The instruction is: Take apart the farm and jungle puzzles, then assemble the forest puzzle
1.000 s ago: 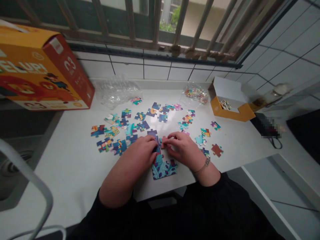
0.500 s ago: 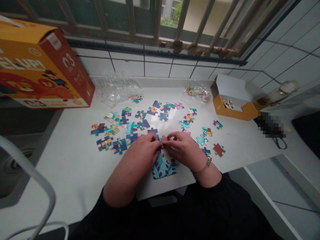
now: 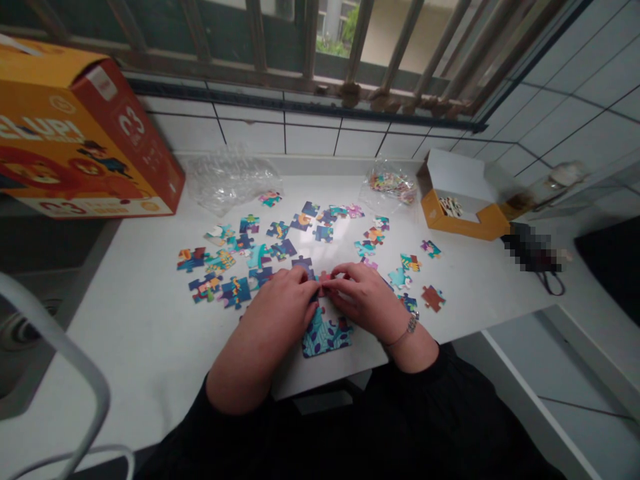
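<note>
At frame centre, the red jigsaw piece [image 3: 325, 275] lies between the left hand [image 3: 286, 293], grip indeterminable, and right hand [image 3: 364, 293], bent fingertips touching it, pinch unconfirmed.

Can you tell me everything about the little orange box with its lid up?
The little orange box looks like cardboard, orange outside and whitish inside. Its whitish lid stands up, leaning back, and the front wall dips partway along. Inside are pale-edged bits, too small to make out well. It sits upright on the white counter, towards the back right, beside a clear bag. Neither the left hand nor the right hand touches it.
</note>
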